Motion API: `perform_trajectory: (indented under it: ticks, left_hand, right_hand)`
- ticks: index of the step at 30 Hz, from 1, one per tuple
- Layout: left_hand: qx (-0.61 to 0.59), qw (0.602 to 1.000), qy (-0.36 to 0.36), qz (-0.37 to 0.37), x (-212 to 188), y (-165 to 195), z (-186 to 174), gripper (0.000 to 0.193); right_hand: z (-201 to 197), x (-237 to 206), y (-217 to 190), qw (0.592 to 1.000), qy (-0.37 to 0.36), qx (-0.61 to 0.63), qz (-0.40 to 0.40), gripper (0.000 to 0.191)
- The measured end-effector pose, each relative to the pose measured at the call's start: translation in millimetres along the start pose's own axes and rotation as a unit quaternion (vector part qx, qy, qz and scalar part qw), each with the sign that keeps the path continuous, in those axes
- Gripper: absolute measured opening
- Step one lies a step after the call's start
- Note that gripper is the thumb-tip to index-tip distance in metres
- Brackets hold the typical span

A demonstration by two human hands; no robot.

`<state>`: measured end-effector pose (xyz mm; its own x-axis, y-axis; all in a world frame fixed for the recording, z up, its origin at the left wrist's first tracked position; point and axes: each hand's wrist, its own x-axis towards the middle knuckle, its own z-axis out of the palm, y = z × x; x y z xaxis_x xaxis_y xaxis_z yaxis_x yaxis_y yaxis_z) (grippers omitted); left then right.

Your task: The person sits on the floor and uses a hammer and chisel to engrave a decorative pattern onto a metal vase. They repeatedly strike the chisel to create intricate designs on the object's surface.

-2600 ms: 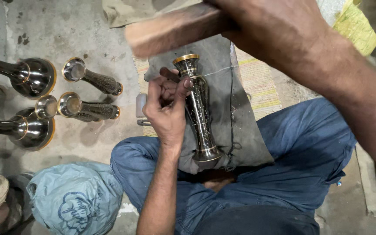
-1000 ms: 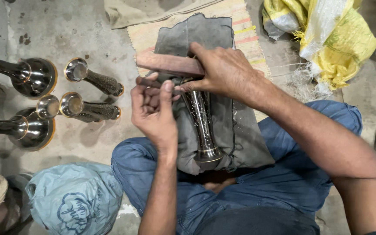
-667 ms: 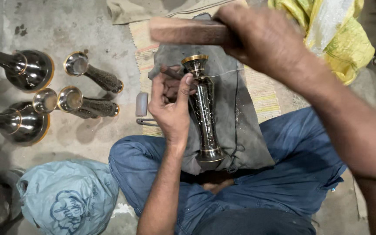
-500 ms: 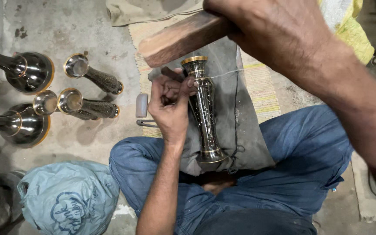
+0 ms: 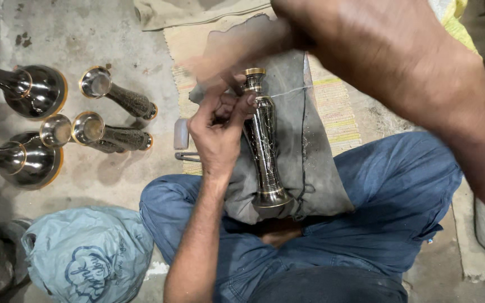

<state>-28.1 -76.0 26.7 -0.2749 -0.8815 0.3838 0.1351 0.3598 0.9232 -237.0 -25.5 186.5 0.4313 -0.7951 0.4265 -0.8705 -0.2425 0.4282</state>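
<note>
A slim dark metal vase with brass rims and engraved lines lies on a grey cloth across my lap. My left hand rests against the vase's upper half and pinches a small dark tool against it near the neck. My right hand is raised close to the camera, closed around a wooden mallet that is blurred with motion above the vase's top. I sit cross-legged in blue trousers.
On the concrete floor at left lie two large round-bellied metal vases and two slim ones. A pale blue bag sits at lower left. A woven mat lies under the cloth; a yellow sack is at top right.
My right hand struck down onto the tool a second ago, then lifted the mallet up toward the camera. Now it is high and blurred. My left hand and the vase stayed put.
</note>
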Motion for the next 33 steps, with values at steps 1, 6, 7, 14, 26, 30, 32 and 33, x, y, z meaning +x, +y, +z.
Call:
perform_trajectory:
  ticks: [1, 6, 7, 14, 26, 30, 32, 33]
  left_hand:
    - [0.023, 1.0, -0.014, 0.012, 2.3, 0.4, -1.5, 0.031]
    - [0.131, 0.984, -0.113, 0.043, 20.1, 9.6, -11.1, 0.037]
    - [0.149, 0.979, -0.137, 0.022, 24.0, 12.6, -13.3, 0.037]
    - [0.17, 0.949, -0.256, 0.071, 45.7, 27.9, -18.1, 0.033]
    - [0.218, 0.882, -0.386, 0.159, 66.3, 44.1, -16.6, 0.036]
    - [0.201, 0.865, -0.417, 0.195, 69.3, 46.3, -15.9, 0.038]
    - [0.223, 0.852, -0.422, 0.214, 70.8, 47.3, -15.7, 0.037]
    - [0.233, 0.846, -0.427, 0.22, 70.4, 47.8, -15.6, 0.037]
  right_hand:
    - [4.1, -5.0, 2.3, 1.0, -0.009, 0.002, 0.01, 0.017]
    - [14.8, -26.8, 6.5, 0.996, -0.004, 0.074, 0.053, 0.021]
    - [14.9, -31.6, 5.5, 0.994, 0.005, 0.089, 0.066, 0.024]
    - [32.8, -65.5, -15.0, 0.976, 0.017, 0.147, 0.161, 0.033]
    - [97.7, -131.4, -65.4, 0.907, 0.127, 0.225, 0.334, 0.023]
    - [103.7, -143.7, -80.7, 0.903, 0.144, 0.204, 0.35, 0.023]
    - [106.5, -148.5, -85.6, 0.903, 0.146, 0.186, 0.36, 0.024]
    - [108.1, -150.8, -88.5, 0.887, 0.17, 0.211, 0.373, 0.024]
